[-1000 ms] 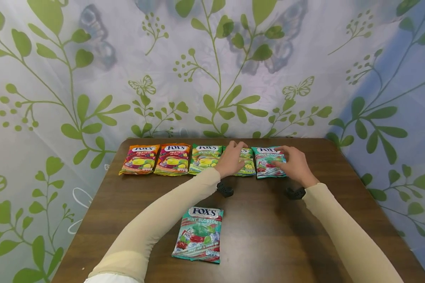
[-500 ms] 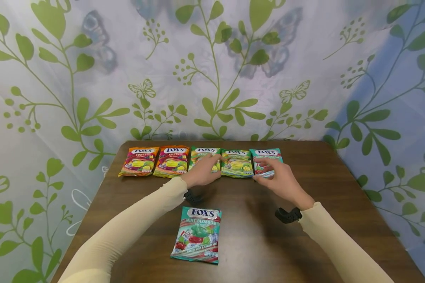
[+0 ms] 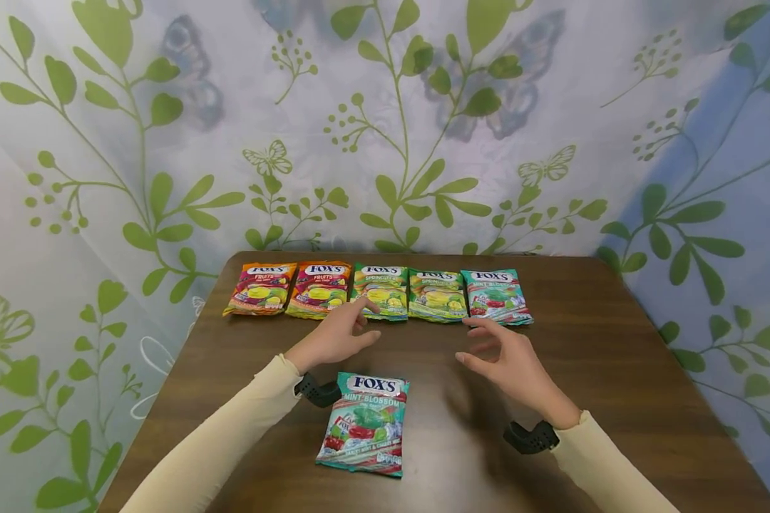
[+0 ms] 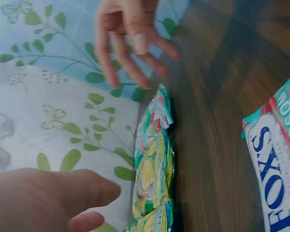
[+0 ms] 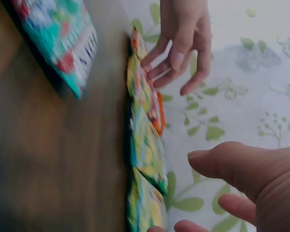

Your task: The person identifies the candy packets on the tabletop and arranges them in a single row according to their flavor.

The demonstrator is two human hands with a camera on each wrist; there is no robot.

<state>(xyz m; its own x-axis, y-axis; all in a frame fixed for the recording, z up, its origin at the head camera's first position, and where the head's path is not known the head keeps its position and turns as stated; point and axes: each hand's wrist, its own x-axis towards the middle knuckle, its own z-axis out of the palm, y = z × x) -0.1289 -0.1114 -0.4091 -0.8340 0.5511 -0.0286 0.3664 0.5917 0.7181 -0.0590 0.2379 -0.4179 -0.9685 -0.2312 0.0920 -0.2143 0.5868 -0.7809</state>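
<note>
My left hand [image 3: 335, 336], fingers relaxed and holding nothing, hovers just in front of the left green Springtea candy bag [image 3: 380, 291]. The right hand [image 3: 512, 362] is also bare, its fingers loosely bent, in front of the Mint Blossom candy bag [image 3: 497, 296] at the row's right end. Between these two bags lies a second green bag [image 3: 438, 295]. A nearer Mint Blossom bag [image 3: 366, 427] lies face up below the left wrist. In the left wrist view this nearer bag [image 4: 270, 169] shows at the right edge.
Two orange-red Fruits candy bags, the outer one [image 3: 260, 288] and the inner one [image 3: 319, 288], make up the left end of the row. The row runs along the back of the brown wooden table [image 3: 590, 370]. A leaf-patterned curtain [image 3: 372, 128] hangs behind.
Both hands have drawn back from the row toward the front, the left one also moving left. The row's right-hand bags are uncovered now. The nearer Mint Blossom bag stays in place.
</note>
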